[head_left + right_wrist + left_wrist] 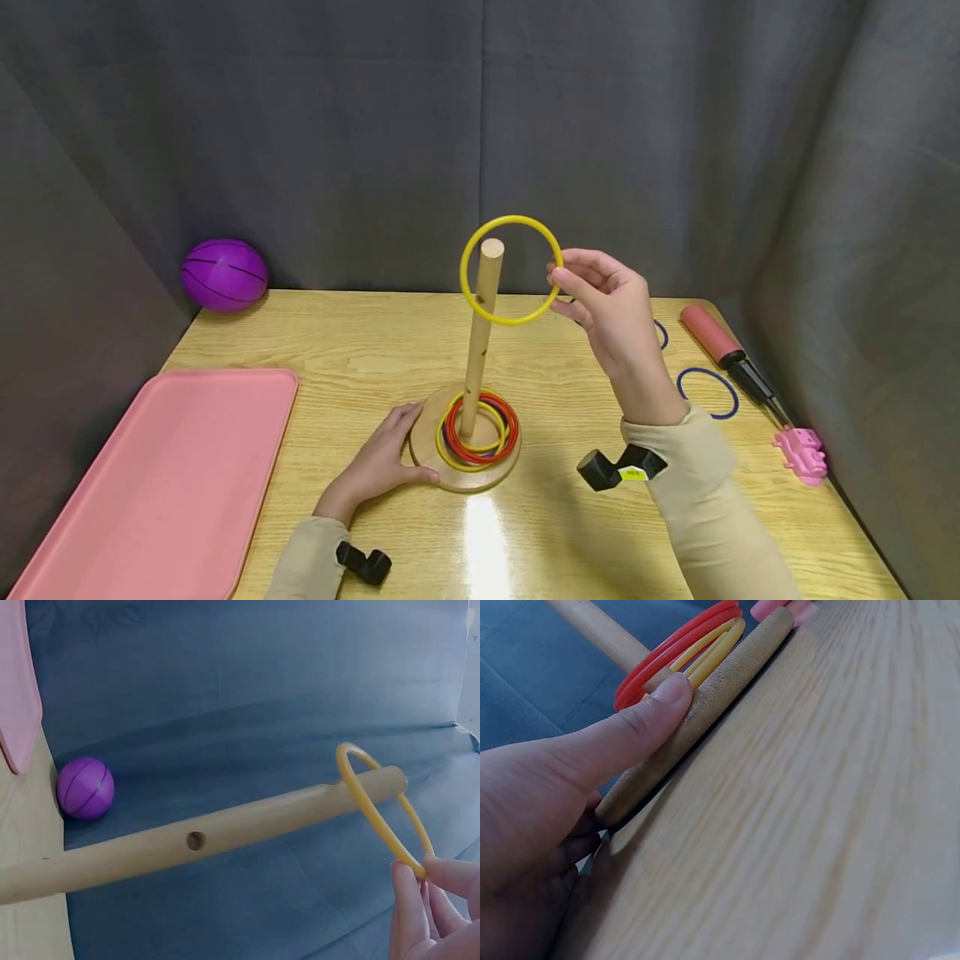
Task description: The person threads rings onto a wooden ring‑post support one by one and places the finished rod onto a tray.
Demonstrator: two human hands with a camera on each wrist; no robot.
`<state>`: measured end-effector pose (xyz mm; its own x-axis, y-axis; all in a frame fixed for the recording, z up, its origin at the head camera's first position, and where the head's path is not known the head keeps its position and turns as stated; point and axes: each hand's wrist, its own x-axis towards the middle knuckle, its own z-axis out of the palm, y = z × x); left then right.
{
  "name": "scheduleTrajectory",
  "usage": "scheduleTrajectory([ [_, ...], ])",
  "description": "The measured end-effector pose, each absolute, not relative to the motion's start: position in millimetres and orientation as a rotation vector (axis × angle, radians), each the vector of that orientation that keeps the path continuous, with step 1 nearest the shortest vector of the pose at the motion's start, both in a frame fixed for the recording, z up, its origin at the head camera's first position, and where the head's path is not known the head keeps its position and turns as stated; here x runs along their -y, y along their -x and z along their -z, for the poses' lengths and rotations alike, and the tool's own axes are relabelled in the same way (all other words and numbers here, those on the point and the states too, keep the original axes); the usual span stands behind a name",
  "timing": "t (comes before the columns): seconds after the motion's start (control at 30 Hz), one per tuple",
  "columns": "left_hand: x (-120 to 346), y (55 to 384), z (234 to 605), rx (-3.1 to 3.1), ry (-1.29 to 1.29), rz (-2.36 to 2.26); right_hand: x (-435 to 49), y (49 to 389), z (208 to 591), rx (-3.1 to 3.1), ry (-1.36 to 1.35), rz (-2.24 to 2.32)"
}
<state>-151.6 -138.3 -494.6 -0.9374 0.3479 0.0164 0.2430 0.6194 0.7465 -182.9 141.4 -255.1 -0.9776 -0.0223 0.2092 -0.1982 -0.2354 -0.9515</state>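
A wooden ring toss stand has a tall upright peg on a round base. My left hand holds the base's left edge, the thumb on its near side and the fingers round the far side. Thumb and fingertips of my right hand pinch a yellow ring by its right side. The ring is tilted, and the peg's top pokes through it. Red rings and yellow rings lie stacked round the peg's foot, with dark blue showing among them.
Right of the stand lie a blue ring and another blue ring, partly behind my right hand. A red-and-black hand pump and a pink toy are along the right edge. Left are a pink tray and a purple ball.
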Motion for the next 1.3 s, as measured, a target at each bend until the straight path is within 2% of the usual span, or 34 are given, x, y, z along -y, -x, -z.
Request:
scheduleTrajectory([
  [0.47,138,153,494,-2.703,-0.497,-1.225,-140,185,294,2.028,-0.131,-2.375],
  [1.3,138,153,493,-2.700,-0.496,-1.220,-142,185,407,2.340,0.193,-2.279],
])
